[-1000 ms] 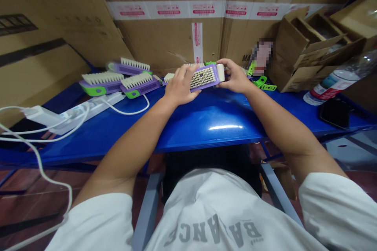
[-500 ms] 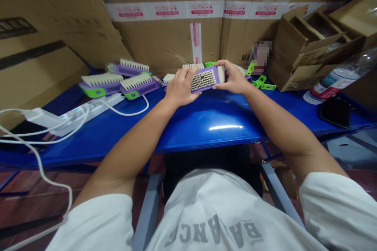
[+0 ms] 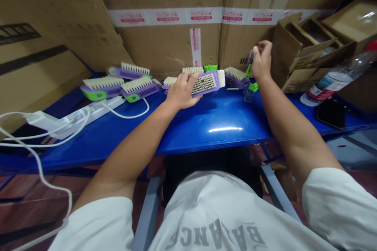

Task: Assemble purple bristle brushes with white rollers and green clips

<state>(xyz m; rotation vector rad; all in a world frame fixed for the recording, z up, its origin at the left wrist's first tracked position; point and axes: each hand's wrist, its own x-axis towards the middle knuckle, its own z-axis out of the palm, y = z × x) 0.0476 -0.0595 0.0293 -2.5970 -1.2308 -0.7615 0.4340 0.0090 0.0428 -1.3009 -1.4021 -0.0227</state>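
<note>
My left hand (image 3: 182, 91) rests over a purple brush (image 3: 204, 84), its fingers across the near end and its pale bristle block facing up. Other purple-and-green brushes with long pale bristles lie to the left, among them one (image 3: 103, 88) and another (image 3: 139, 88). Another purple brush (image 3: 235, 77) lies at the back. My right hand (image 3: 261, 60) is raised above the back of the blue table (image 3: 224, 125), its fingers bunched beside a pixelated packet (image 3: 250, 59). Whether those fingers hold anything is hidden. Small green plastic parts (image 3: 253, 87) lie just below it.
A white power strip (image 3: 91, 111) with a charger and loose white cables lies at the table's left. On the right are a plastic water bottle (image 3: 335, 76), a black phone (image 3: 331, 113) and open cardboard boxes (image 3: 306, 51). Large cardboard sheets stand behind.
My right hand has let go of the purple brush and moved up and right to the back of the table. The brush stays under my left hand, now lower on the table.
</note>
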